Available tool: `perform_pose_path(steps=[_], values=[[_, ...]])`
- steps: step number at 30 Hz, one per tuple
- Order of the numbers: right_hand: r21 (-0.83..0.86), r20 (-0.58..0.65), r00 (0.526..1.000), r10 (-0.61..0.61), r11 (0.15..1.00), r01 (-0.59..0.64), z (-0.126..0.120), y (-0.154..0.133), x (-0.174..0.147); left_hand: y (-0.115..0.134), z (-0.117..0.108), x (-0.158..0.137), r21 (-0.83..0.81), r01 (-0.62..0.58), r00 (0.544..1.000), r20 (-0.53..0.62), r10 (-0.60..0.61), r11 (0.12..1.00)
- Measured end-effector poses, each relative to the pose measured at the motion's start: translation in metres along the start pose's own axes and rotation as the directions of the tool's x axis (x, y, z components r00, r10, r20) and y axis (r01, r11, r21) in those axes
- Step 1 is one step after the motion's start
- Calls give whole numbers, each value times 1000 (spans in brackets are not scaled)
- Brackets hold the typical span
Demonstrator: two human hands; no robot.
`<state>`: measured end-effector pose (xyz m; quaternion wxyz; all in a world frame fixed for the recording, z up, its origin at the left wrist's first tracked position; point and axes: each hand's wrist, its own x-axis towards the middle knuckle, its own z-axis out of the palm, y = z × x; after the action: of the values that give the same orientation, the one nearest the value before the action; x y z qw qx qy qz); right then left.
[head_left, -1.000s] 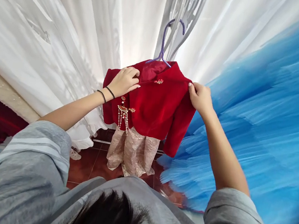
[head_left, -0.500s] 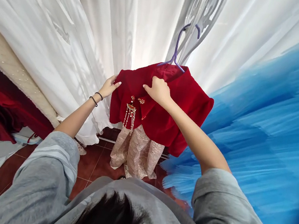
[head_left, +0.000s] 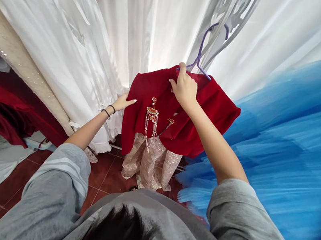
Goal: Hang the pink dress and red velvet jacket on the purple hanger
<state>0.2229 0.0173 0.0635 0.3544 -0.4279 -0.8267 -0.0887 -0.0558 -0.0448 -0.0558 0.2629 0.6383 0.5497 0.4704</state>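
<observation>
A red velvet jacket [head_left: 144, 89] hangs in front of me on a purple hanger [head_left: 200, 53]. My left hand [head_left: 122, 102] grips the sleeve at the jacket's left side, thumb in front and the other fingers hidden behind the cloth. Near the neckline, my right hand [head_left: 186, 88] is closed on the collar edge, close below the hanger's arm. A beaded tassel ornament [head_left: 152, 115] dangles on the jacket's front. Beside it is a small flower-shaped clasp [head_left: 171, 121]. Below the jacket shows a pale pink shiny skirt [head_left: 154, 161].
The hanger's hook is on a white scrolled metal frame [head_left: 222, 36]. White drapery [head_left: 176, 21] covers the back. A blue tulle gown [head_left: 291, 140] stands right. Several garments, including a beige sparkly one [head_left: 27, 58] and dark red cloth [head_left: 6, 108], hang left above the tiled floor [head_left: 106, 172].
My right hand has moved up from the lapel to the collar near the hanger. The jacket's front has shifted, and the view has turned slightly left. My left hand stays at the sleeve.
</observation>
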Motion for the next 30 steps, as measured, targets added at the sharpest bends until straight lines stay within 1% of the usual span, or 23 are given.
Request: perform_pose_path(steps=[2,4,5,6,7,8,9,10,11,12,13,14,15,16,17,19,20,22,23,24,26,27,30], values=[[-12,-23,1000,14,1000,-14,-17,12,-18,-8,3,-6,57,21,1000,3,-21,998],[-32,-80,996,30,999,-32,-38,22,-42,-9,4,-7,161,-72,993,-85,87,984],[-48,-88,996,13,999,-17,-47,25,-56,-5,6,-6,246,-140,972,-150,180,959],[-74,-56,998,-43,997,39,-52,27,-69,2,8,-5,348,-197,935,-214,282,917],[-110,17,991,-135,985,136,-54,28,-83,12,12,-3,453,-234,889,-260,378,860],[-149,119,963,-244,954,260,-53,29,-95,25,18,-2,546,-261,846,-269,461,796],[-186,222,915,-338,906,380,-49,29,-105,40,26,0,618,-297,816,-232,530,728],[-224,307,865,-397,853,471,-43,29,-113,56,36,3,668,-356,799,-145,583,654],[-265,366,832,-416,811,522,-36,30,-119,73,47,5,698,-433,785,-19,619,570],[-309,398,824,-404,787,535,-29,30,-123,89,59,9,706,-521,763,133,632,480],[-341,413,830,-375,781,523,-23,31,-125,105,71,13,697,-597,732,272,624,397],[-350,423,836,-349,788,506,-19,32,-126,118,82,18,687,-648,704,376,603,329],[-338,436,836,-334,799,496,-18,33,-125,130,92,23,690,-671,689,444,573,271],[-312,448,828,-337,809,498,-20,33,-124,140,101,29,707,-671,690,485,537,223],[-276,454,816,-357,815,510,-25,33,-121,148,107,36,731,-657,704,507,498,184],[-190,457,766,-453,791,581,-42,29,-115,161,115,48,761,-637,732,544,411,127],[-162,444,736,-511,762,627,-52,25,-111,167,117,53,760,-641,735,564,376,113],[-143,376,693,-615,700,700,-70,13,-101,179,118,60,745,-654,736,585,342,132],[-150,324,690,-647,685,713,-74,7,-96,185,117,63,740,-654,740,583,336,156],[-159,266,703,-660,689,707,-74,0,-91,190,116,66,737,-650,747,577,329,182],[-143,186,739,-647,726,672,-60,-9,-79,199,114,70,738,-631,771,560,304,238],[-123,186,749,-636,741,660,-47,-10,-73,201,112,73,737,-622,780,555,288,264],[-103,300,760,-577,772,627,3,-1,-59,198,109,83,688,-619,785,548,290,378]])
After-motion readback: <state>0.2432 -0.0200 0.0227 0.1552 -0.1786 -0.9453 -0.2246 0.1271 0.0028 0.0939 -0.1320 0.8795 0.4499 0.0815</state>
